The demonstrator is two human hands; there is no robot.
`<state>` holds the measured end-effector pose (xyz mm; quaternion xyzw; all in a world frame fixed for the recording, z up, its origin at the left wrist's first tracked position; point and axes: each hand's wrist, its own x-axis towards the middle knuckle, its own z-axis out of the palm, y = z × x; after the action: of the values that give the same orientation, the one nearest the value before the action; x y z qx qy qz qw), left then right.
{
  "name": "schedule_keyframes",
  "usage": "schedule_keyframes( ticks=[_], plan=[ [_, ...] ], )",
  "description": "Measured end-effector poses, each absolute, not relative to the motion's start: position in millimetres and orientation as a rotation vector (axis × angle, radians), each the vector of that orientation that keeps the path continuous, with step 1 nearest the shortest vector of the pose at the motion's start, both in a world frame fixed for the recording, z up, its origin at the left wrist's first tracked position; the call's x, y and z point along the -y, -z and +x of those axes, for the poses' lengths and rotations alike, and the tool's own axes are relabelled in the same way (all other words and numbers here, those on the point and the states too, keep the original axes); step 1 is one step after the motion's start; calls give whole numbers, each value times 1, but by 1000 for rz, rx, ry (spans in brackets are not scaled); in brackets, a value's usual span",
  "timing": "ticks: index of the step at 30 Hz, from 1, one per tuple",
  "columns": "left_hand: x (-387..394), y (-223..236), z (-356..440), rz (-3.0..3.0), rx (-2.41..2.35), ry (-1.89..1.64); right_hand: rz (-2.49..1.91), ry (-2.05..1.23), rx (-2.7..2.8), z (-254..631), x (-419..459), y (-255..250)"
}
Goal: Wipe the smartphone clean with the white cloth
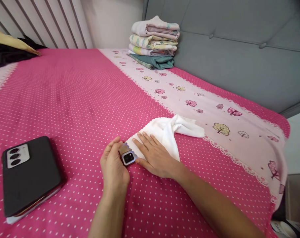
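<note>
My left hand [113,165] is curled round a small silver device with a dark square face [127,156], pinching it at the near edge of a white cloth [170,130]. That cloth lies crumpled on the pink dotted bedspread [78,99]. My right hand [153,153] lies flat on the cloth's near corner, fingers stretched out and pointing left, its thumb touching the device.
A black phone in a case [28,175] lies face down at the near left. A stack of folded cloths [155,43] sits at the far end against the grey padded headboard [239,49]. Dark and yellow fabric [11,46] lies far left. The bed's right edge drops off.
</note>
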<state>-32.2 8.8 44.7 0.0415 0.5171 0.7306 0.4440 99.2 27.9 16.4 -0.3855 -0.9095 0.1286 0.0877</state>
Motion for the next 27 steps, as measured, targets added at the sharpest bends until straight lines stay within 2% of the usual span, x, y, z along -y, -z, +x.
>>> schedule_keyframes(
  ticks=[6, 27],
  plan=[
    [-9, -46, -32, 107, -1296, -1803, -1118, -406, 2722, 96, -25, -19],
    [-9, -42, -33, 79, -1249, -1827, -1509, -405, 2586, 97, -31, -12]
  ],
)
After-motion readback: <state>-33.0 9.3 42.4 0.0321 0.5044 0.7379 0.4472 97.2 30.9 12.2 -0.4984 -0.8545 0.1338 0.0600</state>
